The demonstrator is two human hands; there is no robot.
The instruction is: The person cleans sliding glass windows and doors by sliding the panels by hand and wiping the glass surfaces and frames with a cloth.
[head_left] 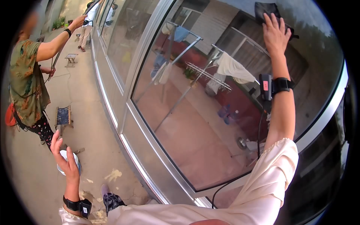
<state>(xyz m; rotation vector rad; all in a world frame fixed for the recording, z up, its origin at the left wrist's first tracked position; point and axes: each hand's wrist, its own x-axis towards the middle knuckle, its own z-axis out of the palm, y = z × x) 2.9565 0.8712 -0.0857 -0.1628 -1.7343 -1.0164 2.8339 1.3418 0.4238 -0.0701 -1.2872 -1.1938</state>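
Note:
My right hand point(276, 36) reaches up to the large window pane point(210, 123), fingers spread over a black cloth point(267, 10) that it holds against the glass near the top. The cloth's edges show above and to the right of the fingers. My left hand point(66, 156) hangs in the air at lower left, fingers apart and nothing in them. Behind it, lower down, a white bucket point(77, 165) stands on the ground, partly covered by the hand.
A person point(30, 75) at left holds a long pole up toward the windows. Another person point(89, 22) stands farther off. A small folding stool point(63, 115) and a wooden stool point(71, 59) are on the concrete. A silver window frame point(140, 71) borders the pane, which shows a drying rack.

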